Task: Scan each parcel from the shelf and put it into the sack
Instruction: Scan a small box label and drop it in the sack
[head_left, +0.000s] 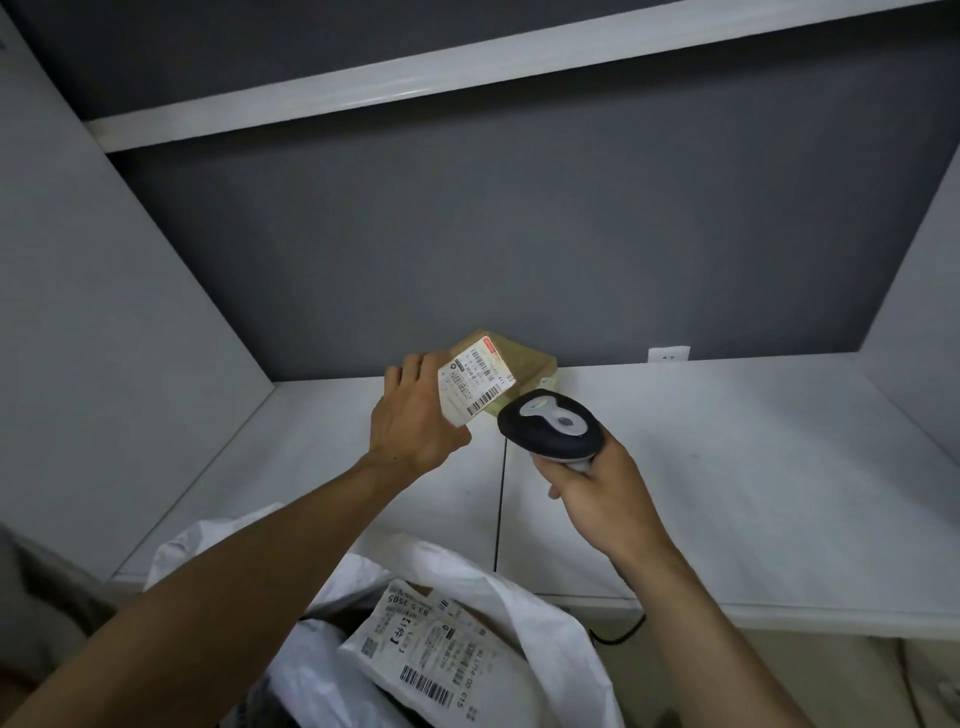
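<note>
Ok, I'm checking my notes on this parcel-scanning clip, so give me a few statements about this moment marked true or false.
1. The left hand holds a brown parcel with a white label. True.
2. The right hand is empty. False: it grips a scanner.
3. The scanner's head sits close to the parcel's barcode. True.
4. The white sack below holds nothing. False: a labelled white parcel lies in it.
5. Several more parcels wait on the shelf. False: no others are visible there.
</note>
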